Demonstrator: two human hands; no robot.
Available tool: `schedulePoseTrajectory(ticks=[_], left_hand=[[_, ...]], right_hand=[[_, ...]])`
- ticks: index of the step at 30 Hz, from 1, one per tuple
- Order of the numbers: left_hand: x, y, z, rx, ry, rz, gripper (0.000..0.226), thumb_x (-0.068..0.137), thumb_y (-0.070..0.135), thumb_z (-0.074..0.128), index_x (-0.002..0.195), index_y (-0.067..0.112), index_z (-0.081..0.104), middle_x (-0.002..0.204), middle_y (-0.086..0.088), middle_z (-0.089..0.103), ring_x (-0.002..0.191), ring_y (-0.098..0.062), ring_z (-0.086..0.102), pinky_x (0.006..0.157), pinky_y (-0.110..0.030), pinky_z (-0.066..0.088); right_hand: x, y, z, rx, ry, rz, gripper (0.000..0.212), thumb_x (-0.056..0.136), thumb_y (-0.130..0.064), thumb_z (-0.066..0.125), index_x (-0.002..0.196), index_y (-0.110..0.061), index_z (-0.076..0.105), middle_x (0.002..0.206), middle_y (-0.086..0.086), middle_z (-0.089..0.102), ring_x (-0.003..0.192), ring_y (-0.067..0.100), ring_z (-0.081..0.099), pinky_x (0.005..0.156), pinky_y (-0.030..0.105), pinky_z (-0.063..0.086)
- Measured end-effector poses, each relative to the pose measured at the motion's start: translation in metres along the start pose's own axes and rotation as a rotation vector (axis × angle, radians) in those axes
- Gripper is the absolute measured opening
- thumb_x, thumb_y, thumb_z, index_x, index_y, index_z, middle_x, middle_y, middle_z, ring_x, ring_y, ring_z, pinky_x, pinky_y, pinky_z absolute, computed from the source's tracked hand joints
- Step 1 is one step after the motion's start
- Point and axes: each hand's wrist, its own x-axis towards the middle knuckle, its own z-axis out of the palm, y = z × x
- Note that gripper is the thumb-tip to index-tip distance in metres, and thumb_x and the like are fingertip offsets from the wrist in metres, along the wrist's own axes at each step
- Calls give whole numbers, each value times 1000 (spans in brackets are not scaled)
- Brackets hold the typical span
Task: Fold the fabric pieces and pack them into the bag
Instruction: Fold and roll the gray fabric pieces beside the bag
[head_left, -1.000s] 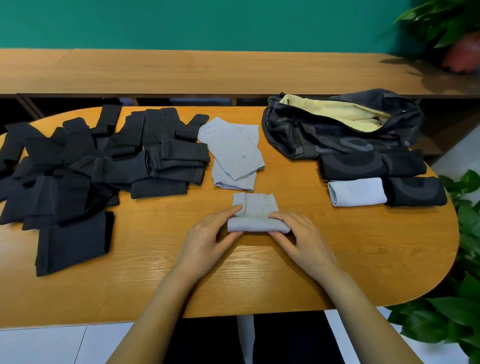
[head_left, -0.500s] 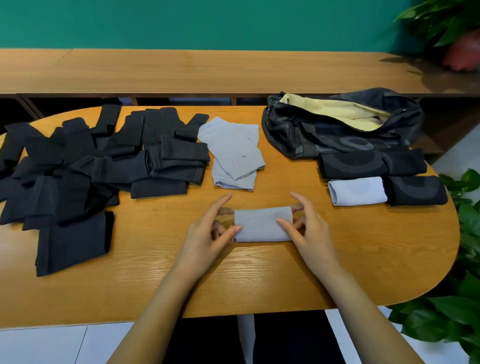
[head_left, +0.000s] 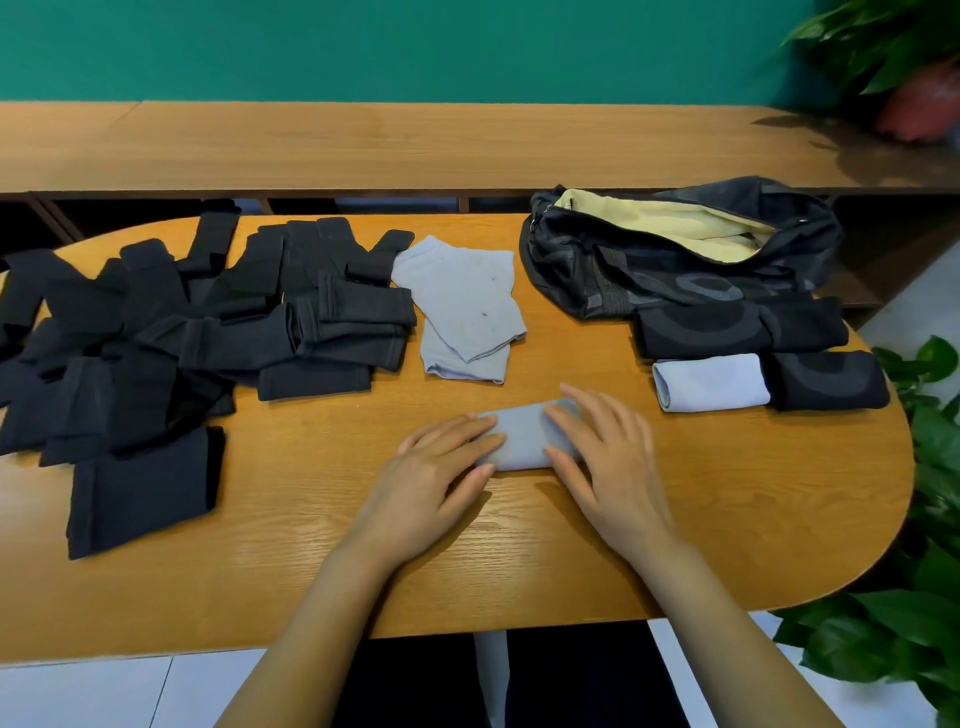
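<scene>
L hand (head_left: 436, 467) & R hand (head_left: 608, 457) both flat, fingers straight, one on each end of small folded light-grey fabric piece (head_left: 522, 441) at centre-front of oval wooden table (head_left: 311, 571). Prob. pressing so the fold holds. Piece = compact smooth rectangle, mid part showing btw hands. Black open bag w/ yellow lining (head_left: 675, 270) is back right, folded grey roll (head_left: 709, 382) near it. Pile of unfolded dark fabric pieces (head_left: 156, 338) on left.
</scene>
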Motion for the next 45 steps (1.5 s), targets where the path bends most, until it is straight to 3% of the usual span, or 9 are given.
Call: schedulePoseTrajectory(ticks=[8,12,17,20,26,32,36,41,45], left_hand=[[0,2,-3,-29,-46,-42,52,101,55,20,145,37,42,152,23,35,144,5,17,119,-31,15],[0,2,-3,-70,-22,-60,58,99,60,16,145,35,43,151,21,37,144,7,16,118,-28,14],[-1,3,-3,-120,5,-96,63,97,65,16,143,35,45,149,21,40,142,7,19,117,-26,16],[-1,3,-4,-129,20,-112,63,97,66,17,143,34,46,147,21,42,141,8,21,115,-24,17],[-2,4,-4,-144,44,-147,60,97,62,22,140,33,50,142,24,46,139,9,24,112,-20,18],[0,2,-2,-125,38,-151,59,97,62,23,140,33,50,141,25,47,139,8,26,112,-25,23],[-1,1,-1,-120,42,-158,61,97,64,21,139,32,51,140,25,47,138,8,27,113,-28,25],[0,0,1,-119,45,-165,64,96,67,19,138,32,52,139,25,48,137,7,30,113,-30,28],[0,-1,2,-117,46,-166,67,96,68,19,138,30,54,139,23,50,136,4,33,113,-35,31]], right_hand=[[3,0,0,-97,-187,-44,53,100,-56,31,137,-28,55,137,-9,56,126,12,48,112,34,22],[7,-2,-2,-233,-227,-74,58,93,-63,38,138,-30,53,132,-9,59,118,12,54,111,42,34],[23,-6,-6,-302,-125,-162,49,75,-32,82,121,-23,68,108,-4,71,88,18,68,89,38,50],[30,-6,-7,-279,-86,-202,45,66,-9,85,109,-18,72,100,0,74,77,21,70,77,34,53],[16,28,-45,-176,154,-70,47,75,6,74,118,-11,68,119,5,69,112,22,64,103,46,42],[6,103,-79,-297,310,162,41,89,2,61,129,-6,62,131,12,62,128,29,53,110,54,36],[2,122,-75,-319,52,279,49,91,-4,60,138,-12,53,140,12,56,137,30,43,117,54,25],[-8,119,-61,-373,-189,295,67,96,-61,23,155,-30,18,162,4,12,150,34,8,121,49,0],[-1,115,-54,-412,-174,261,62,100,-53,14,155,-25,23,161,8,20,150,31,10,120,53,7]])
